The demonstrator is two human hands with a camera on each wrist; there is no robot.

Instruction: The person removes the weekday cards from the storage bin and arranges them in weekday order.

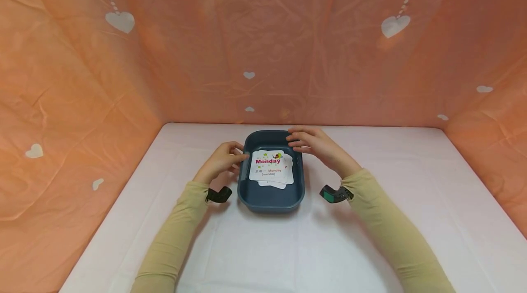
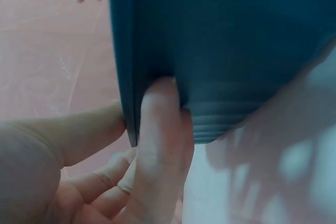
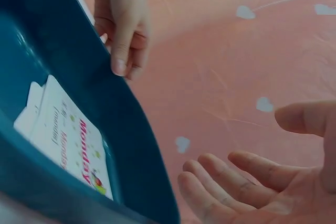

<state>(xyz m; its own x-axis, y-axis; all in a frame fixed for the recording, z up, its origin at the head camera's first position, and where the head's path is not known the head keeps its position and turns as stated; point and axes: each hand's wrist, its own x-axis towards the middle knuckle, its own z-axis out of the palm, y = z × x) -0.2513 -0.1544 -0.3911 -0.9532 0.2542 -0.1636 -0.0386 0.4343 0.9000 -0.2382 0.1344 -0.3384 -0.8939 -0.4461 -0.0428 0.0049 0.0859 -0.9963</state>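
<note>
A dark blue-grey plastic tray with rounded corners stands on the white table. Inside it lies a small stack of white cards; the top one reads "Monday" in red, with Chinese text and a little picture. My left hand pinches the tray's left rim, thumb at the edge and fingers against the outer wall. At the far right corner, my right hand is spread with its fingers loosely bent, overlapping the rim in the head view. The right wrist view shows that hand's palm apart from the tray, holding nothing.
White cloth covers the table. Orange fabric with white hearts hangs behind and along both sides. Dark wrist-worn devices sit below both hands, close to the tray's sides.
</note>
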